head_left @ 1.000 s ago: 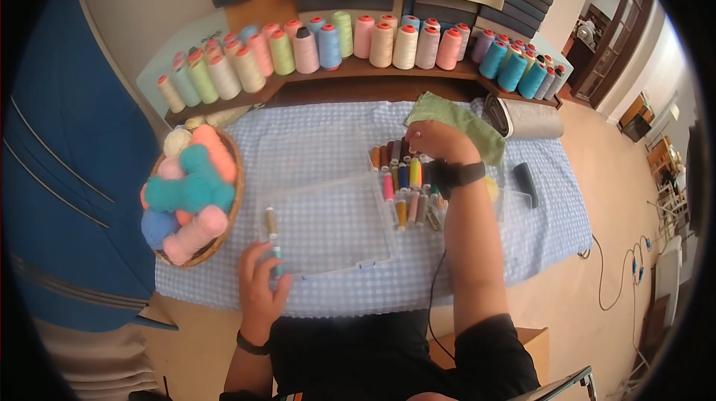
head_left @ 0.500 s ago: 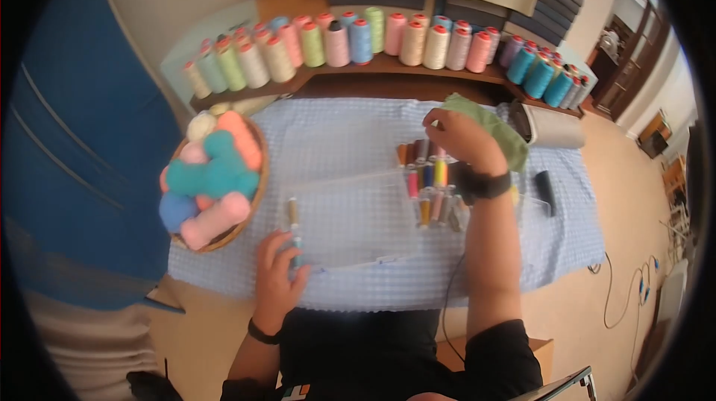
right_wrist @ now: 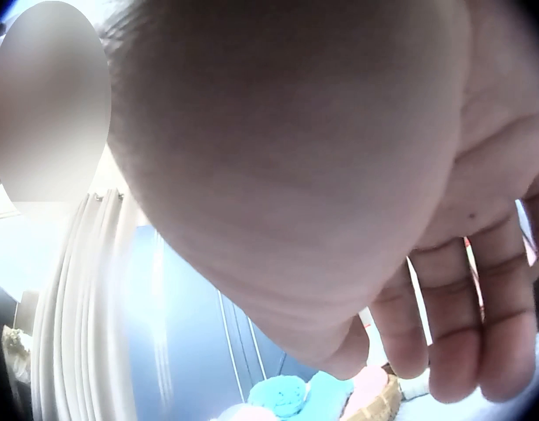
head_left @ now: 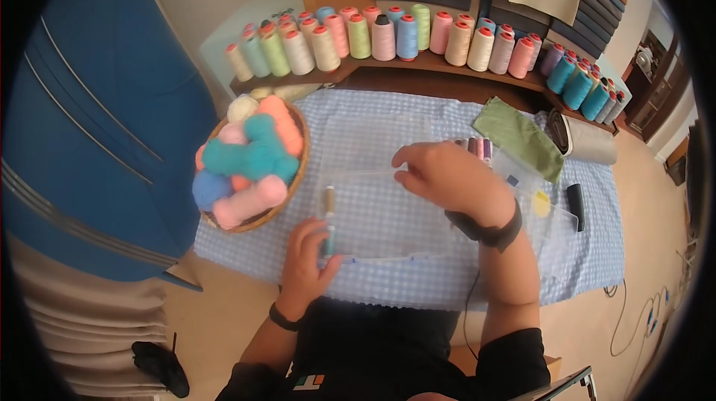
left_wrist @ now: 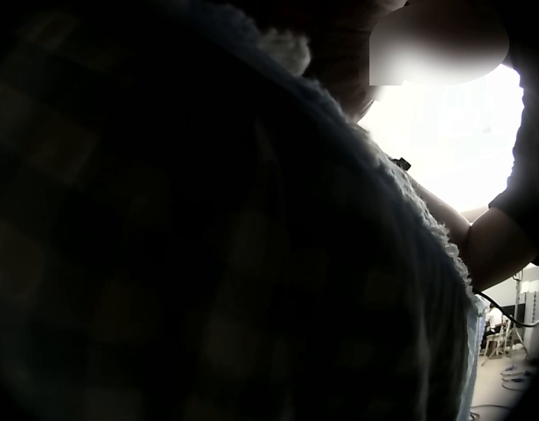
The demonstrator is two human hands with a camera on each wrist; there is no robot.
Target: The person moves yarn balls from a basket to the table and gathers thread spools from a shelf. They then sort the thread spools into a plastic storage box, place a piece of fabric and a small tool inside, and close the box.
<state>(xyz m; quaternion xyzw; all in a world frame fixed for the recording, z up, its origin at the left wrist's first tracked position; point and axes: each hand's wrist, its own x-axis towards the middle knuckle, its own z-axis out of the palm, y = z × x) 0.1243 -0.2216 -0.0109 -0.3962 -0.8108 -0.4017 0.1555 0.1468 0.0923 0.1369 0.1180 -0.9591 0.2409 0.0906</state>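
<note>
My left hand (head_left: pixel 304 259) rests at the lower left corner of a clear plastic case (head_left: pixel 429 256), its fingers touching a teal thread spool (head_left: pixel 330 241). A tan thread spool (head_left: pixel 330 201) lies in line just beyond the teal one. Over the right part of the case hovers my right hand (head_left: pixel 455 181), palm down with thumb and fingertips close together. I cannot tell whether a spool is between them. The palm and long fingers (right_wrist: pixel 449 360) show in the right wrist view. Behind this hand, small spools (head_left: pixel 474 147) peek out, mostly hidden. The left wrist view shows mainly dark cloth.
A wicker basket (head_left: pixel 304 149) of yarn skeins stands left. Cones of thread (head_left: pixel 406 39) line a shelf behind. On the right lie a green cloth (head_left: pixel 520 136), a fabric roll (head_left: pixel 589 140), another clear case (head_left: pixel 556 241) and a black object (head_left: pixel 575 207).
My right hand lifted from the spool group and swung left and nearer, over the clear case. My left hand stays by the teal spool. The head view has turned to the left.
</note>
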